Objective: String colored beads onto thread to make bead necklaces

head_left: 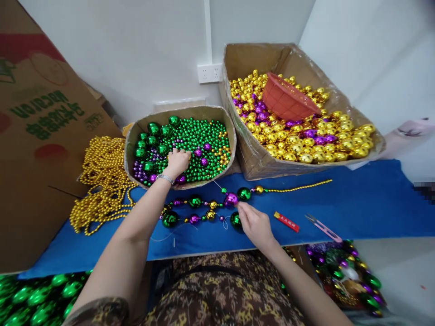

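My left hand point(178, 163) reaches into a cardboard box point(128, 158) of small green beads point(199, 131), with larger green and purple balls among them. Its fingers are bent and drawn together over the beads; whatever is in them is hidden. On the blue cloth, my right hand point(254, 222) pinches the bead strand beside a shiny purple ball point(231, 199). This strand carries green, gold and purple balls and ends at the right in a thin gold bead chain point(299, 186). A large green ball point(235, 220) lies partly under my right hand. Loose clear thread shows near the strand.
Behind to the right, a big carton point(251, 167) holds gold and purple balls and a red basket point(288, 97). Gold bead chains point(102, 181) lie piled at left by a tall carton point(50, 136). A red packet point(287, 222) and pink thread snips point(323, 227) lie on the blue cloth point(367, 203).
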Demonstrator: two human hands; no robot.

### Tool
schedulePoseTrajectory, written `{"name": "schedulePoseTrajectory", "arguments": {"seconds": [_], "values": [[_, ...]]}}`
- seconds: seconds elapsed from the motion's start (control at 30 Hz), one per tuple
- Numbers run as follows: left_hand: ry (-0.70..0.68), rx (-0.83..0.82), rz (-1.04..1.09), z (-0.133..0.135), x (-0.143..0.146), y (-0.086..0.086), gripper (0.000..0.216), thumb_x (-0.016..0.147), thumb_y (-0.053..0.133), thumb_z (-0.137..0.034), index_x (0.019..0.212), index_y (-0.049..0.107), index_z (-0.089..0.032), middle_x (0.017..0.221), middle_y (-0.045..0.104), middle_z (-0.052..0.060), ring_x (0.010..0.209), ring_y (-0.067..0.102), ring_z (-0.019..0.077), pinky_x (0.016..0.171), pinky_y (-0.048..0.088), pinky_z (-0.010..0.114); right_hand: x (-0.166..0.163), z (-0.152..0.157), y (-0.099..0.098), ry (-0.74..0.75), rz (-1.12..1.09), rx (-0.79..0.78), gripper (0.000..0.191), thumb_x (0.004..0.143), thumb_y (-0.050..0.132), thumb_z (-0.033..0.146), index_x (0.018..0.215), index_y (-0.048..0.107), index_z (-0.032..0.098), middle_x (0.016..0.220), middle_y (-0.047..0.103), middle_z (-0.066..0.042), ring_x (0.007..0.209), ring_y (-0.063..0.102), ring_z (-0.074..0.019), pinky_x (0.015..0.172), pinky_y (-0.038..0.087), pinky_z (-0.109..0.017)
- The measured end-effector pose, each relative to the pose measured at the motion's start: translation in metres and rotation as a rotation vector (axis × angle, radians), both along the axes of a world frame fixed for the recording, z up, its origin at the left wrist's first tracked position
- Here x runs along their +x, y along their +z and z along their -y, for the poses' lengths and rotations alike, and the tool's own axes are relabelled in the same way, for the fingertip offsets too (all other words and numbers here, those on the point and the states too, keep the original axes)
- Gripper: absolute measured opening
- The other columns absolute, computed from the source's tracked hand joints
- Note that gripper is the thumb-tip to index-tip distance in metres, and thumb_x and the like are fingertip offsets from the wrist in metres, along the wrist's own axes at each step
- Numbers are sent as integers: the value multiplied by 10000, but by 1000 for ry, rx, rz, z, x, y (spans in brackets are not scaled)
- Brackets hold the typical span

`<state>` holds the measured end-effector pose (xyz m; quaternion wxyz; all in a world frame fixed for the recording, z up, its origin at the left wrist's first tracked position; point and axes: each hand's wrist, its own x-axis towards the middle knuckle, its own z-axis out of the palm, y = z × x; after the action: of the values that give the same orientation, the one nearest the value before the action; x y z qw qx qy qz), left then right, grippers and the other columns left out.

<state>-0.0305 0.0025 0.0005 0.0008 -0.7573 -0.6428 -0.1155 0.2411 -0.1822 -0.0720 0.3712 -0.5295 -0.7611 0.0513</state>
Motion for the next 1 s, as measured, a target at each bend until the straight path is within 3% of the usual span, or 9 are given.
{"name": "schedulePoseTrajectory", "arguments": {"seconds": [0.07,0.13,0.2,0.3,0.4,0.5,0.7,0.87,1.0], "values": [[1,17,30,2,1,-2,209,771,622,-145,979,648,-153,1046,646,185,1154,455,408,952,324,553,0,0,0,5,-1,3,312,996,369,260,1008,668,174,936,748,-82,807,721,-169,757,538,-227],[-17,39,242,13,6,-3,213,758,660,-199,966,635,-163,1010,659,150,1114,510,362,944,370,497,0,1,0,10,-6,0,311,996,369,264,1014,665,171,933,749,-81,800,721,-168,753,538,-227],[-44,-21,666,30,15,-4,257,741,692,-273,962,614,-169,951,669,104,978,594,279,846,455,394,0,2,1,12,-10,-9,310,996,370,268,1022,664,174,931,749,-80,795,719,-166,747,537,-226],[-73,-240,1397,62,31,-4,301,722,713,-316,961,594,-174,905,668,59,788,643,176,656,492,272,-2,3,3,14,-20,-19,307,993,373,265,1033,666,182,923,749,-77,792,718,-164,739,537,-224],[-73,-397,1801,90,45,-4,289,748,696,-286,1006,614,-183,928,673,50,814,663,151,696,525,252,-3,5,5,30,-17,-18,315,996,367,266,1028,670,186,907,749,-69,786,719,-162,734,538,-222],[-39,-462,1905,105,52,-4,276,784,657,-276,1042,638,-179,954,687,63,866,669,157,761,545,263,-2,7,6,28,-1,0,328,996,361,269,1033,676,185,914,749,-76,795,719,-168,745,545,-233],[-137,-583,1872,113,51,-3,375,721,707,-231,1086,654,-169,999,698,76,776,676,155,638,541,239,3,6,6,4,12,27,333,999,361,281,1054,673,179,933,750,-80,795,717,-163,756,544,-231],[-61,-467,1974,117,59,-1,251,696,739,-191,921,628,-173,876,699,31,923,691,203,896,540,359,1,8,6,29,34,28,327,1000,364,268,1043,676,181,911,750,-76,782,715,-154,746,534,-217],[-17,-419,1976,120,66,0,269,704,731,-197,947,622,-157,888,692,41,940,688,206,978,503,401,-1,9,6,34,48,43,324,996,369,256,1036,682,185,898,747,-79,778,713,-158,728,529,-218]]}}
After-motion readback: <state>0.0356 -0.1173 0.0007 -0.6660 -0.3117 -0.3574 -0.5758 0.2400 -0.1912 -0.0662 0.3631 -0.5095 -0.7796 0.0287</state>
